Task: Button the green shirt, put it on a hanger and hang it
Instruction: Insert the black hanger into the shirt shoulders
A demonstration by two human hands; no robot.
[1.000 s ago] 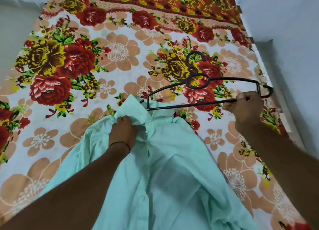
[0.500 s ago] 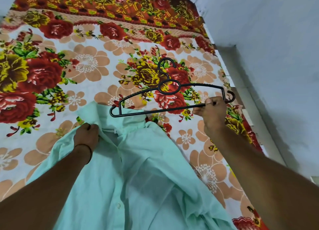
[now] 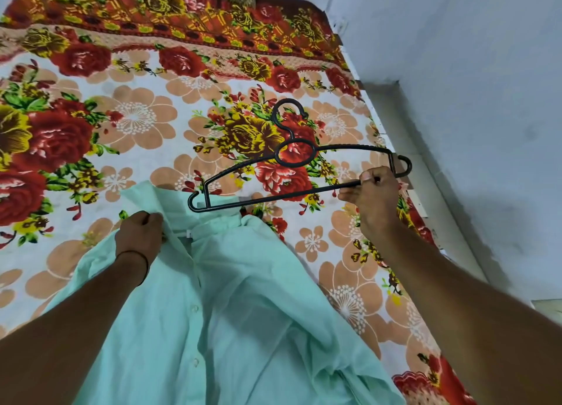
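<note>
Hanger (image 3: 292, 173) in right hand (image 3: 372, 193); left hand (image 3: 141, 234) grips shirt (image 3: 231, 313) collar.

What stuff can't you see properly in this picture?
- Bottom of the green shirt: cut off by the head view's lower edge.
- Top button at the collar: too small to tell if it is fastened.
- Fabric under the left hand: the hand and arm cover it.
- Bar of the black hanger inside the right hand: hidden by the fingers.
- A place to hang it: none in view.
</note>
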